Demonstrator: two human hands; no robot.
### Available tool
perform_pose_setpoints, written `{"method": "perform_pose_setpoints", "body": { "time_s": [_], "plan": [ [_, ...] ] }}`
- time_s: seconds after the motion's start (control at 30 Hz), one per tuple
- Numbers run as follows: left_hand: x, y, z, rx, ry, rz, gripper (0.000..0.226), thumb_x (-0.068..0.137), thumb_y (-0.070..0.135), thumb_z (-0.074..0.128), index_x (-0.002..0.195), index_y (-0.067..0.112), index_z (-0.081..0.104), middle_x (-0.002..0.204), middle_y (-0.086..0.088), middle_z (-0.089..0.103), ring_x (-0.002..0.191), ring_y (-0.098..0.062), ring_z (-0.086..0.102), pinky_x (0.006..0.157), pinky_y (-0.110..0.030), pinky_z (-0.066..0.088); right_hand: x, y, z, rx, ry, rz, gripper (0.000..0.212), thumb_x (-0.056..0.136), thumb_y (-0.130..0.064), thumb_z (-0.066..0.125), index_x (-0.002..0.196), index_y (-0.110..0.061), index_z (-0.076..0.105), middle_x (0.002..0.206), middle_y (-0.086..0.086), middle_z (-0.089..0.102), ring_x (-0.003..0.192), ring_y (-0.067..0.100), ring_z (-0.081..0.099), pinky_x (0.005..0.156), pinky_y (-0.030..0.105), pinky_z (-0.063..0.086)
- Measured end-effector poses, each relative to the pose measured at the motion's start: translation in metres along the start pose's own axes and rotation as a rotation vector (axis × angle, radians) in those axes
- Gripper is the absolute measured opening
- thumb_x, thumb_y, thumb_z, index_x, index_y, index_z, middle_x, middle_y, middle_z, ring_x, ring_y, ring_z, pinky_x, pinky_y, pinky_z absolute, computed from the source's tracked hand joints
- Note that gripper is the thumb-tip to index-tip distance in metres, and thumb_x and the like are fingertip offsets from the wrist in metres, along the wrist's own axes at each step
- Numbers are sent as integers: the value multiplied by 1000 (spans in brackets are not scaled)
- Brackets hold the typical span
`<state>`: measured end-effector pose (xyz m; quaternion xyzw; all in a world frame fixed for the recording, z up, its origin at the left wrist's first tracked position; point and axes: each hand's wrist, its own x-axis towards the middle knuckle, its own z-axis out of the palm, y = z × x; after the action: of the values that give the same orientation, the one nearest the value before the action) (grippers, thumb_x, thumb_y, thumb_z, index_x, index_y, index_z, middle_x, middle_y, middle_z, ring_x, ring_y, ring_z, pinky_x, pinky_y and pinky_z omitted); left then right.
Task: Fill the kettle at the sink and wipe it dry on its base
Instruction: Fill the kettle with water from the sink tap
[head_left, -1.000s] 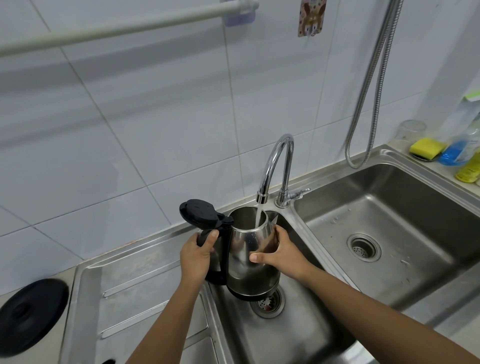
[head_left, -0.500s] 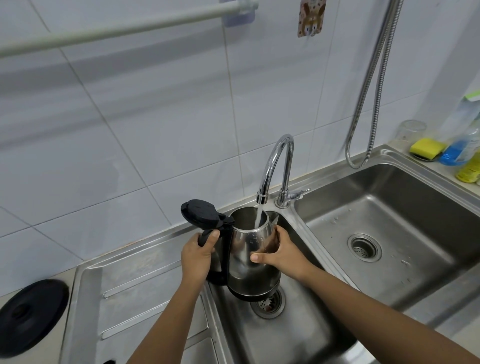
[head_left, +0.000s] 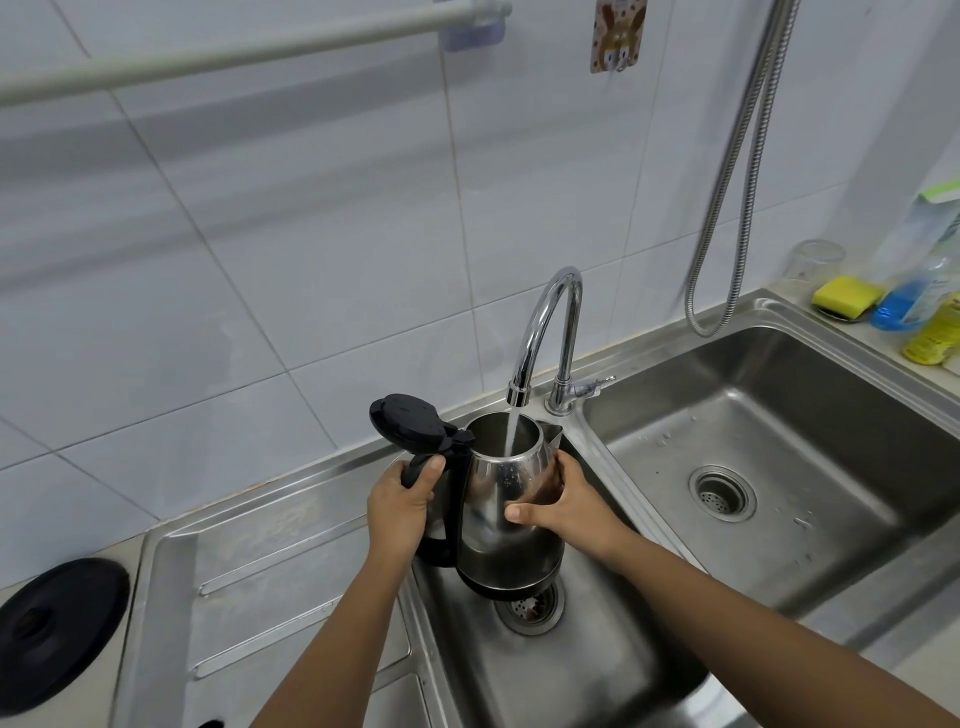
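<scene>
A steel kettle (head_left: 498, 540) with a black handle and its black lid (head_left: 408, 418) flipped open hangs upright over the small left sink basin (head_left: 587, 670). My left hand (head_left: 400, 506) grips the handle. My right hand (head_left: 563, 506) is wrapped around the kettle's right side. Water runs from the chrome tap (head_left: 545, 332) straight into the open top. The round black kettle base (head_left: 52, 629) lies on the counter at the far left.
A larger right basin (head_left: 779, 431) with a drain lies beside the tap. A ribbed draining board (head_left: 270, 587) spreads left of the kettle. At the back right stand a yellow sponge (head_left: 847, 296), a glass (head_left: 815, 260) and bottles (head_left: 919, 296). A metal hose (head_left: 737, 171) hangs on the tiled wall.
</scene>
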<state>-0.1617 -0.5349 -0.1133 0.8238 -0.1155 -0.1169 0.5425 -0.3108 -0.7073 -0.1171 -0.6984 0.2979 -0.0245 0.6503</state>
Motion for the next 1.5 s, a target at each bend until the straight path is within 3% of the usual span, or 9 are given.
{"method": "perform_pose_setpoints", "body": {
  "time_s": [0.3, 0.57, 0.87, 1.0, 1.1, 1.23, 1.3, 1.37, 1.5],
  "plan": [
    [-2, 2, 4, -7, -15, 8, 33, 87, 47, 61, 82, 15, 63, 71, -5, 68, 67, -15, 65, 58, -24, 40, -3, 1, -3, 5, 10, 13, 153, 31, -63, 96, 157, -22, 20, 150, -2, 50, 137, 15, 49, 117, 44, 39],
    [-5, 0, 4, 0, -6, 4, 36, 83, 54, 58, 80, 18, 61, 72, -5, 67, 67, -14, 64, 58, -24, 39, -5, 1, -3, -16, -2, 17, 154, 31, -65, 95, 158, -22, 18, 152, -1, 48, 137, 17, 48, 116, 44, 40],
    [-10, -2, -6, -40, 34, -4, 34, 85, 49, 62, 77, 16, 62, 63, 1, 65, 64, -15, 63, 58, -27, 40, -3, 1, 3, -52, -17, -12, 147, 34, -65, 94, 155, -31, 20, 148, -9, 49, 135, 12, 48, 111, 30, 41],
    [-14, -2, -11, -59, 40, 3, 30, 84, 50, 63, 77, 21, 62, 68, 4, 66, 70, -19, 66, 59, -27, 42, -4, 0, 5, -33, -37, -14, 141, 43, -51, 96, 157, -26, 17, 147, -8, 50, 136, 12, 48, 116, 36, 39],
    [-18, 2, -15, -95, 59, 21, 44, 75, 64, 60, 76, 20, 63, 67, 3, 66, 69, -20, 66, 59, -27, 42, -10, -4, -7, -74, -127, -43, 131, 54, -40, 92, 159, -27, 15, 142, -12, 54, 134, 7, 48, 114, 34, 40],
    [-18, 8, -20, -119, 72, 42, 54, 64, 76, 58, 74, 23, 63, 63, 5, 65, 63, -14, 64, 59, -25, 43, -12, -17, -43, -186, -249, -36, 102, 71, -22, 74, 158, -33, 22, 157, 1, 40, 137, 11, 46, 113, 34, 42],
    [-17, 12, -20, -126, 67, 50, 51, 63, 74, 57, 74, 25, 63, 63, 6, 65, 62, -13, 63, 59, -26, 46, 1, -24, -64, -338, -41, -57, 87, 86, -14, 65, 160, -29, 21, 169, 0, 12, 148, 20, 33, 119, 36, 30],
    [-17, 13, -18, -131, 58, 52, 51, 63, 74, 57, 74, 25, 63, 64, 6, 65, 60, -8, 62, 59, -26, 46, 22, -27, -82, -577, 194, -49, 88, 94, -16, 61, 162, -23, 5, 170, -2, -10, 155, 30, 14, 123, 45, 12],
    [-18, 14, -16, -138, 64, 50, 49, 63, 73, 56, 74, 25, 62, 62, 5, 64, 55, 1, 60, 58, -25, 44, 57, -26, -86, -870, 286, 9, 102, 94, -30, 62, 159, -14, -15, 167, 5, -23, 155, 35, -8, 124, 51, 5]
  ]
}}
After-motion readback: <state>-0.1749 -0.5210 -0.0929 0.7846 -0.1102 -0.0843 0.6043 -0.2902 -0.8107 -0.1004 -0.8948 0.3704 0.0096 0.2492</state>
